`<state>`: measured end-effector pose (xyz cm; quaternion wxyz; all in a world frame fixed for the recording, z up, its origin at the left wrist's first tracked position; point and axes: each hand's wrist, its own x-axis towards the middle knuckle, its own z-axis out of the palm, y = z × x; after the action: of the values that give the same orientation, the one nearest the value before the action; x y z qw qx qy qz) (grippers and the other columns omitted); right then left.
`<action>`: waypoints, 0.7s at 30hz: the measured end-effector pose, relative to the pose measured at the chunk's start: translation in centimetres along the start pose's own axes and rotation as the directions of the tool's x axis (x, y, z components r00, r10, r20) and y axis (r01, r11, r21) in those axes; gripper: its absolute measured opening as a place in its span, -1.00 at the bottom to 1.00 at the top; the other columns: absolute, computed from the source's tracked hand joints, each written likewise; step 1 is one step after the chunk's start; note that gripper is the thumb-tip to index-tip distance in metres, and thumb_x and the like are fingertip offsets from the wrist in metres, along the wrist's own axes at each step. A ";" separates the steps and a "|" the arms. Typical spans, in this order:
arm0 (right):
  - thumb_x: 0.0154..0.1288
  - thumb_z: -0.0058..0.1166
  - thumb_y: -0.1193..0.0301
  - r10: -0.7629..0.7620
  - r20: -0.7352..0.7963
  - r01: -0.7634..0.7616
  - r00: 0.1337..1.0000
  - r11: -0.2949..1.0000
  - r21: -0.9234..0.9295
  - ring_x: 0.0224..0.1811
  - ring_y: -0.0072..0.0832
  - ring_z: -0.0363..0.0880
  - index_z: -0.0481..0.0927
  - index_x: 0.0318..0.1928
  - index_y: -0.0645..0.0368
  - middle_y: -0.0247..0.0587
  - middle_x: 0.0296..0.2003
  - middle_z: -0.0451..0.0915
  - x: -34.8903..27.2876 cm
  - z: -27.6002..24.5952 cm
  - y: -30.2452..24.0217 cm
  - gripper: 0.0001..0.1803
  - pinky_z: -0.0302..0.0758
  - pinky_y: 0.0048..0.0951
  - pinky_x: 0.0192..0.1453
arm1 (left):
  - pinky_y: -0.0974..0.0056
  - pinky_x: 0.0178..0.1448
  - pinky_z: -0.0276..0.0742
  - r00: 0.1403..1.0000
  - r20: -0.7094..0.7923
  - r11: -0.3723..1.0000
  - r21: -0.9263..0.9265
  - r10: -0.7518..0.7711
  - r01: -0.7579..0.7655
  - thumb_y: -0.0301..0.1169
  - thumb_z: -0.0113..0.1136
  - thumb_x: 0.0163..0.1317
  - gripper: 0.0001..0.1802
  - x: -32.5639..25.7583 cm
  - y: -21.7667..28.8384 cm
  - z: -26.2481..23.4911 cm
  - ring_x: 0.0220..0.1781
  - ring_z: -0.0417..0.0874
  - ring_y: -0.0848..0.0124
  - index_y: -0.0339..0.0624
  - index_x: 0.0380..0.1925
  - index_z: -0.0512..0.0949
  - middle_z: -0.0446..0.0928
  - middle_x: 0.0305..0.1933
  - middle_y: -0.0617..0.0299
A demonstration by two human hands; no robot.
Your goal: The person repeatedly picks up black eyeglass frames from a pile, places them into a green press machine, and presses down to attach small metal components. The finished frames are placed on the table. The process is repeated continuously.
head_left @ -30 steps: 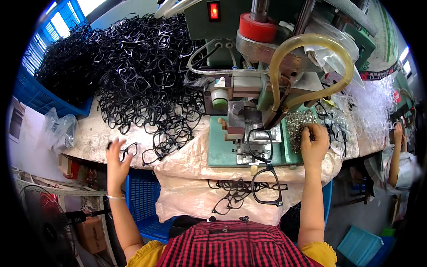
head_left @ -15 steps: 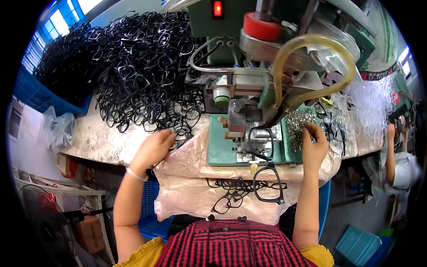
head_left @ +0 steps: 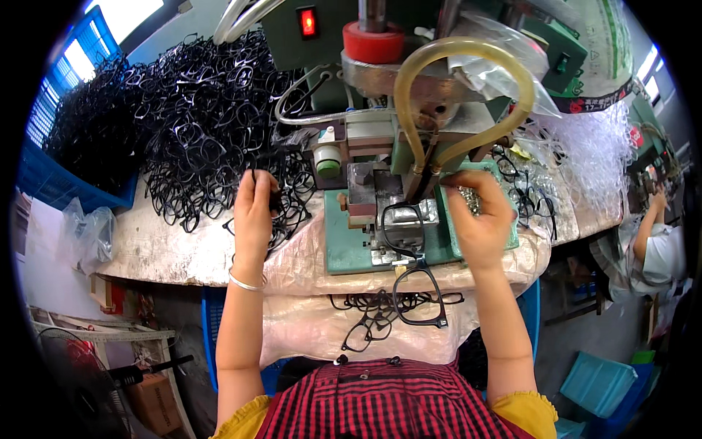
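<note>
A black spectacle frame (head_left: 419, 293) hangs at the green-based press (head_left: 344, 245), its upper rim at the metal fixture and its lower rim over the front edge. My left hand (head_left: 253, 216) is left of the press, at the edge of a large heap of black spectacle frames (head_left: 197, 124). Its fingers are curled round a black spectacle frame, mostly hidden by the hand. My right hand (head_left: 481, 219) is above the green tray of small metal parts (head_left: 504, 235), fingertips pinched together beside the press head. Whatever they hold is too small to see.
Several black frames (head_left: 376, 314) lie on the pinkish sheet (head_left: 307, 329) over my lap. A yellowish hose (head_left: 526, 80) loops above my right hand. Clear plastic pieces (head_left: 585, 161) are heaped at the right, where another person (head_left: 654, 241) sits. A blue crate (head_left: 73, 175) stands far left.
My left hand has moved up and closed among the frames at the heap. My right hand has gone from the parts tray toward the press head. The view has shifted slightly.
</note>
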<state>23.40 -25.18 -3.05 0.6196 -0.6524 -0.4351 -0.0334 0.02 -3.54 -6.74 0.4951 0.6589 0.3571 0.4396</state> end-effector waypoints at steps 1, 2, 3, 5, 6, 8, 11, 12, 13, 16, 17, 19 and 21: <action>0.12 0.21 0.60 0.048 0.015 -0.049 0.999 0.995 0.086 -0.23 -0.44 0.62 0.63 -0.24 0.26 -0.23 -0.29 0.66 0.0 1.1 0.1 -0.84 0.50 -0.46 -0.04 | 0.52 -0.39 0.28 0.999 0.007 0.997 -0.064 -0.038 0.039 -0.17 -0.06 0.54 -0.73 -0.7 0.1 0.5 -0.46 0.44 0.63 -0.06 -0.23 0.51 0.45 -0.32 0.38; 0.15 0.22 0.57 0.143 0.008 -0.140 0.990 0.957 0.255 -0.20 -0.51 0.60 0.61 -0.23 0.27 -0.27 -0.29 0.65 -0.5 1.9 -0.8 -0.85 0.50 -0.48 -0.02 | 0.50 -0.34 0.35 0.997 0.007 0.983 -0.168 -0.075 0.076 -0.24 -0.01 0.52 -0.78 -1.6 -0.6 0.1 -0.39 0.53 0.56 -0.11 -0.16 0.53 0.49 -0.28 0.33; 0.19 0.21 0.59 0.092 0.014 -0.093 0.996 0.982 0.165 -0.15 -0.57 0.57 0.57 -0.15 0.29 -0.28 -0.25 0.62 -1.3 2.3 -0.8 -0.80 0.49 -0.51 0.00 | 0.47 -0.29 0.42 0.991 0.005 0.957 -0.260 -0.132 0.129 -0.31 0.04 0.50 -0.80 -2.8 -1.4 -0.4 -0.32 0.62 0.49 -0.16 -0.08 0.56 0.54 -0.23 0.29; 0.21 0.19 0.63 0.221 -0.004 -0.201 0.975 0.893 0.403 -0.11 -0.59 0.55 0.50 -0.04 0.31 -0.25 -0.20 0.59 -1.2 3.0 -1.0 -0.70 0.48 -0.54 0.02 | 0.43 -0.25 0.50 0.993 -0.048 0.920 -0.384 -0.104 0.078 -0.36 0.05 0.49 -0.81 -3.0 -2.4 -0.7 -0.24 0.68 0.42 -0.20 -0.05 0.55 0.59 -0.18 0.24; 0.22 0.18 0.66 0.215 0.042 -0.213 0.976 0.884 0.417 -0.10 -0.58 0.55 0.42 0.07 0.34 -0.21 -0.16 0.59 -1.3 2.8 -0.7 -0.59 0.46 -0.55 0.04 | 0.39 -0.20 0.56 0.992 -0.060 0.919 -0.387 -0.110 0.079 -0.37 0.05 0.49 -0.81 -3.1 -1.9 -0.7 -0.19 0.70 0.38 -0.22 -0.05 0.54 0.61 -0.16 0.20; 0.23 0.18 0.66 0.221 0.078 -0.232 0.972 0.858 0.459 -0.10 -0.59 0.54 0.40 0.11 0.34 -0.20 -0.16 0.59 -1.3 2.7 -1.1 -0.56 0.45 -0.55 0.06 | 0.32 -0.14 0.60 0.990 -0.051 0.865 -0.481 0.135 -0.143 -0.40 0.01 0.50 -0.82 -3.2 2.0 0.3 -0.16 0.69 0.35 -0.26 -0.08 0.52 0.62 -0.14 0.11; 0.24 0.19 0.64 0.317 0.152 -0.343 0.936 0.729 0.592 -0.09 -0.61 0.55 0.36 0.19 0.34 -0.20 -0.12 0.61 -1.1 2.9 -2.3 -0.49 0.43 -0.54 0.12 | 0.23 -0.06 0.64 0.793 0.010 0.667 -0.547 0.610 -0.506 -0.39 0.03 0.49 -0.82 -4.1 10.6 3.2 -0.13 0.65 0.32 -0.30 -0.11 0.51 0.61 -0.15 0.04; 0.24 0.19 0.64 0.347 0.164 -0.370 0.923 0.691 0.622 -0.08 -0.61 0.55 0.35 0.19 0.34 -0.20 -0.11 0.61 -1.0 2.9 -2.6 -0.49 0.42 -0.55 0.13 | 0.22 -0.06 0.65 0.728 0.060 0.696 -0.356 0.683 -0.624 -0.40 0.03 0.49 -0.82 -3.7 12.3 3.5 -0.12 0.64 0.32 -0.31 -0.13 0.50 0.60 -0.14 0.05; 0.24 0.20 0.63 0.371 0.184 -0.395 0.910 0.649 0.650 -0.07 -0.60 0.55 0.35 0.19 0.34 -0.19 -0.09 0.62 -1.0 3.0 -2.9 -0.48 0.42 -0.55 0.14 | 0.21 -0.05 0.66 0.661 0.125 0.673 -0.148 0.740 -0.725 -0.40 0.03 0.49 -0.81 -3.0 13.1 3.8 -0.12 0.63 0.31 -0.33 -0.14 0.49 0.58 -0.14 0.05; 0.26 0.12 0.64 0.382 0.173 -0.404 0.908 0.687 0.604 0.06 -0.49 0.55 0.28 0.29 0.36 -0.10 -0.01 0.62 -1.6 2.3 -5.3 -0.41 0.37 -0.45 0.27 | 0.18 -0.01 0.66 0.771 0.120 0.776 -0.199 0.625 -0.599 -0.48 -0.07 0.49 -0.85 -2.3 13.3 4.2 -0.09 0.65 0.21 -0.36 -0.14 0.46 0.55 -0.09 -0.02; 0.26 0.10 0.65 0.380 0.166 -0.401 0.910 0.706 0.584 0.10 -0.47 0.54 0.26 0.31 0.36 -0.07 0.01 0.61 -1.7 1.9 -6.1 -0.39 0.36 -0.42 0.30 | 0.17 0.00 0.66 0.732 0.112 0.739 -0.166 0.672 -0.653 -0.48 -0.07 0.49 -0.85 -2.3 13.1 4.0 -0.10 0.66 0.18 -0.35 -0.13 0.45 0.56 -0.10 -0.03; 0.23 0.10 0.58 0.249 0.210 -0.318 0.946 0.847 0.426 0.28 -0.25 0.44 0.43 0.23 0.31 0.05 0.16 0.53 -1.7 0.4 -5.6 -0.48 0.29 -0.27 0.40 | 0.02 0.05 0.63 0.664 0.209 0.693 -0.123 0.718 -0.710 -0.48 0.02 0.41 -0.87 -3.8 12.8 4.4 -0.14 0.71 0.14 -0.32 -0.17 0.51 0.64 -0.16 -0.06; 0.20 0.14 0.54 0.149 0.202 -0.179 0.968 0.974 0.140 0.34 -0.11 0.40 0.57 0.12 0.27 0.10 0.22 0.48 -1.5 -1.8 -2.2 -0.57 0.29 -0.20 0.41 | 0.08 0.14 0.57 0.583 0.433 0.662 -0.044 0.687 -0.748 -0.50 0.30 0.18 -0.86 -4.9 11.3 3.9 -0.16 0.71 0.20 -0.24 -0.25 0.70 0.70 -0.10 0.06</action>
<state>22.03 -27.77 -1.82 0.6253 -0.6357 -0.4378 0.1150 2.28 -12.22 2.59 0.2894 0.8573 -0.0232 0.4252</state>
